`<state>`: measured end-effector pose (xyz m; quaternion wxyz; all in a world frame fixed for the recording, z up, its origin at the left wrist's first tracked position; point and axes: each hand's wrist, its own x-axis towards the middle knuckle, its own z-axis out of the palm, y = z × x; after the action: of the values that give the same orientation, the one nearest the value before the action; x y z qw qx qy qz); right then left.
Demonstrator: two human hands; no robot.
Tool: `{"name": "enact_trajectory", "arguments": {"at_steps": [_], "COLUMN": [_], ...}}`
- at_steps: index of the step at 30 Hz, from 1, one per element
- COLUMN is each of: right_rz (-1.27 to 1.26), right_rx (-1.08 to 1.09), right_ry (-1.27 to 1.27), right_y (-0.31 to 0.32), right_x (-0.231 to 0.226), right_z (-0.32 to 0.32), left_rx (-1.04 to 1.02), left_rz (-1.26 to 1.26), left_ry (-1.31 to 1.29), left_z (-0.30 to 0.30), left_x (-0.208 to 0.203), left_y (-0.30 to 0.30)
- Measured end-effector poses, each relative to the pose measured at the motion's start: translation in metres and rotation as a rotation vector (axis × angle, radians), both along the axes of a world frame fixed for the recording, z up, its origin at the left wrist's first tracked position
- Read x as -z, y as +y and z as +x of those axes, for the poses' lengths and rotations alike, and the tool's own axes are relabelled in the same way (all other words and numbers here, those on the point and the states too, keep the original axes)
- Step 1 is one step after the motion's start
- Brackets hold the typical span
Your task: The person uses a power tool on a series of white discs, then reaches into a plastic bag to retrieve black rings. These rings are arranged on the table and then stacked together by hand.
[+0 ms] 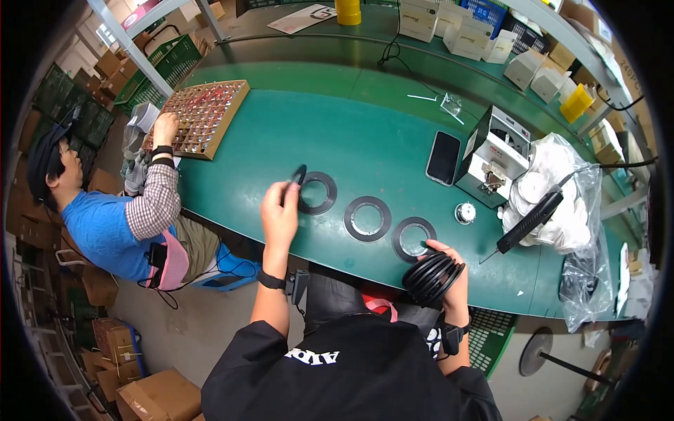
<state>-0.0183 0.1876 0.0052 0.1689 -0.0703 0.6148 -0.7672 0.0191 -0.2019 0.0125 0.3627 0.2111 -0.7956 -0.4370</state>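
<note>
Three flat black rings lie in a slanting row along the near part of the green table (281, 126): a left ring (331, 191), a middle ring (385, 219) and a right ring (398, 241). My left hand (279, 214) pinches another black ring (300, 174), seen nearly edge-on just beside the left one. At the table's near edge, my right hand (453, 275) is wrapped round a stack of several black rings (427, 279). Its fingertips are close to the right ring on the table.
A phone (443, 158), a boxy grey-and-black device (495, 156), a small round metal part (465, 213) and a black handheld tool (531, 221) over bagged white discs (540, 175) occupy the right. At left, a co-worker (98, 189) reaches into a divided tray (203, 116).
</note>
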Motion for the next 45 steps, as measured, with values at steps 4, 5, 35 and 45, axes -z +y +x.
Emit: {"name": "enact_trajectory", "arguments": {"at_steps": [4,5,35,45], "right_rz": [0.017,0.05,0.488,0.739], "right_rx": [0.017,0.023,-0.497,-0.553], "right_ry": [0.036,0.106,0.604,0.665], "right_y": [0.004,0.003,-0.065,-0.102], "right_x": [0.011,0.015,-0.068,-0.043], "right_z": [0.001,-0.001,-0.021,-0.012], "left_rx": [-0.114,-0.19,0.268,0.422], "left_rz": [0.217,0.121,-0.616,-0.724], "left_ry": [0.202,0.036,-0.5,-0.501], "left_z": [0.008,0.012,0.018,0.036], "left_x": [0.007,0.004,-0.024,-0.019], "left_y": [-0.052,-0.064,-0.022,-0.024]}}
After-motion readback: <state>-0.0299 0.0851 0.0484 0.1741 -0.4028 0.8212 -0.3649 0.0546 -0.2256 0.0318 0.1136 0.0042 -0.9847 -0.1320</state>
